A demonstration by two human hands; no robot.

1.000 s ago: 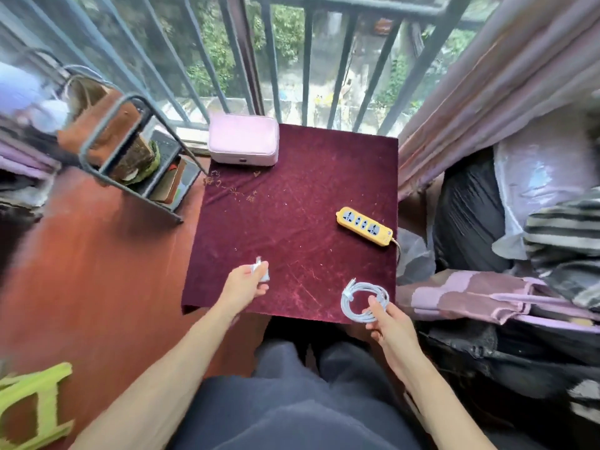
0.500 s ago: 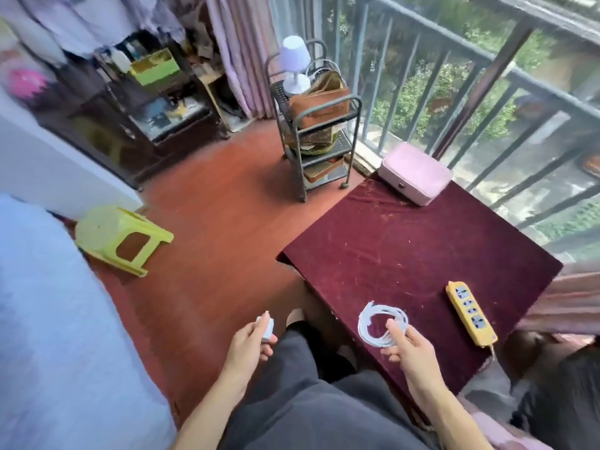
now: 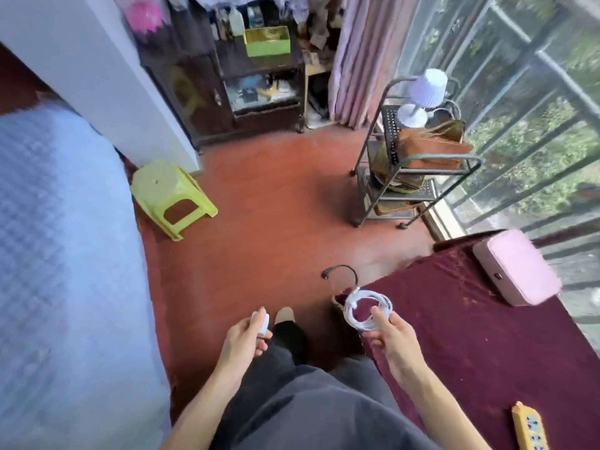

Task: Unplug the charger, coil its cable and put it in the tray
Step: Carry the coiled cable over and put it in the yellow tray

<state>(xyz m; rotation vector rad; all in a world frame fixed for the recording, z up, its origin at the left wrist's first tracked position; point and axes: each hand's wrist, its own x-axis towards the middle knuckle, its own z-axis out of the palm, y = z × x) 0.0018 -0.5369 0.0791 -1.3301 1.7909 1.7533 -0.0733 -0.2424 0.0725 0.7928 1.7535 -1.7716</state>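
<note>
Just off the near-left corner of the maroon-clothed table [image 3: 487,336], I have my right hand [image 3: 394,339] pinching the coiled white cable [image 3: 367,309], thumb and fingertips curled on the near side of the loops. The coil hangs in the air over that table corner, touching nothing but the fingers. My left hand [image 3: 242,341] is further left of the table, above the red floor [image 3: 276,228], with its fingers wrapped round the small white charger block [image 3: 261,323] (only its top end pokes out of the grip).

Compared with half a second ago, the view has swung further left: the yellow power strip [image 3: 530,428] has slid down to the lower right edge, and the pink case [image 3: 516,267] now sits at the table's far right. The cable has lifted off the cloth and is now held free of it. The charger stays in the left hand much as before.

The cable is wound into several neat round loops, one connector end sticking up at the top of the coil. Just beyond the table corner a dark curved handle [image 3: 341,271] rises from something brownish, which I cannot identify. A green plastic stool [image 3: 168,193] stands well to the left of the table.
</note>
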